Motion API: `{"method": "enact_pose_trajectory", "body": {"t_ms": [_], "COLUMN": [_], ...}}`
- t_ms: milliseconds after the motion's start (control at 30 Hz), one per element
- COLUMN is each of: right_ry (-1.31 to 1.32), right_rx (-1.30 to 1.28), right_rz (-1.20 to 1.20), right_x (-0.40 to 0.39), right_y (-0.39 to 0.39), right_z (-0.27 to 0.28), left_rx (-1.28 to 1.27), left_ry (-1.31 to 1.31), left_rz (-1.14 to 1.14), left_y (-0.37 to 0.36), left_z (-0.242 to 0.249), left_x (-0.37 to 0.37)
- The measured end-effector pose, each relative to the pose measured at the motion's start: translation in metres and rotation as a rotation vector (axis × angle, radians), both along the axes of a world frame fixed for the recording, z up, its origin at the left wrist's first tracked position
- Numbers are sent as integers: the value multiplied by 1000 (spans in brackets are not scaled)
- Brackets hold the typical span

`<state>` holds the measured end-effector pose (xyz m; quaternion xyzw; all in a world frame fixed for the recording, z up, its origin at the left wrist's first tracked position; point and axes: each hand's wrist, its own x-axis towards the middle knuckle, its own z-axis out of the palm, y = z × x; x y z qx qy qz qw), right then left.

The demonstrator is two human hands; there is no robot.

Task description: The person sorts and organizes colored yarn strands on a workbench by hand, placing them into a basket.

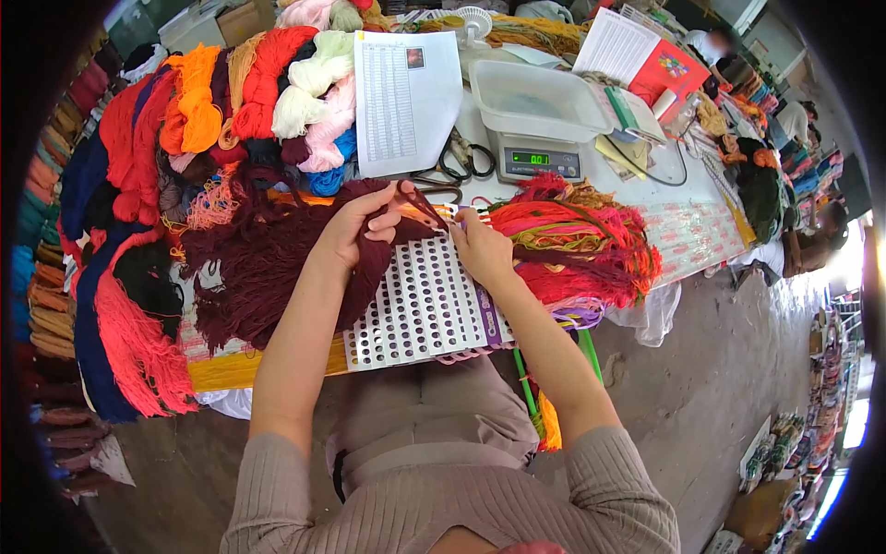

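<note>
In the head view, the ribbed sweater is closest, with the trousers between it and the perforated card. The maroon yarn lies left of the card, partly covering its upper left corner. Over that corner, the left hand has thumb and forefinger clamped on the yarn. The right hand is at the card's far right corner, fingers bunched together; whether they grip anything I cannot tell. Red yarn is heaped right of the card. Beyond the card are a paper sheet, scissors and a scale reading 0.01, bearing a clear tub.
</note>
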<state>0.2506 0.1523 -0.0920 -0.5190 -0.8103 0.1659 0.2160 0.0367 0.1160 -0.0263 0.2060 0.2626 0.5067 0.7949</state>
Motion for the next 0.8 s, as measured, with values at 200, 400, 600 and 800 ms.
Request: {"method": "enact_pose_trajectory", "body": {"t_ms": [200, 400, 600, 800], "right_ry": [61, 111, 239, -18], "right_rx": [34, -1, 103, 291], "right_rz": [-9, -14, 21, 111], "right_x": [4, 5, 7, 1], "right_y": [4, -2, -2, -1], "right_z": [-13, -9, -12, -15], "left_rx": [80, 3, 94, -73], "left_ry": [-11, 298, 1153, 892], "left_rz": [108, -92, -322, 178], "left_y": [4, 11, 17, 5], "left_z": [11, -25, -60, -51], "left_x": [12, 28, 66, 60]}}
